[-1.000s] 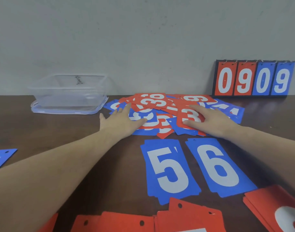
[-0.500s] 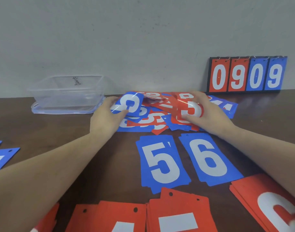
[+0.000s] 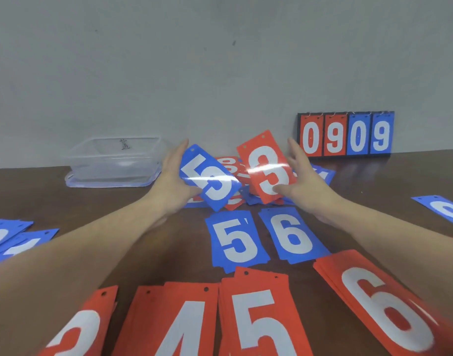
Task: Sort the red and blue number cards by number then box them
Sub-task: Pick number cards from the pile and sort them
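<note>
The left hand [image 3: 172, 183] holds a blue 5 card [image 3: 210, 178] lifted off the worktop [image 3: 168, 242], thumb on its near face and fingers behind it, the card tilted to the left. The right hand [image 3: 303, 186] pinches a red 3 card [image 3: 267, 167] in the same way, thumb pressed on the lower part of the digit, the card raised nearly upright. Both cards hang just above the unsorted pile of red and blue cards [image 3: 233, 165] at the far middle of the worktop. Nearer lie sorted stacks: a blue 5 stack [image 3: 237, 240] just beside a blue 6 stack [image 3: 292, 236], and along the near edge a red 4 stack [image 3: 179, 322], a red 5 stack [image 3: 258, 317] and a red 6 stack [image 3: 382, 307]. More blue cards [image 3: 12, 237] lie at the left edge. A clear plastic box [image 3: 115, 160] sits on its lid at the far left, well apart from the flip scoreboard [image 3: 346, 133] reading 0909, which stands against the wall at the far right.
</note>
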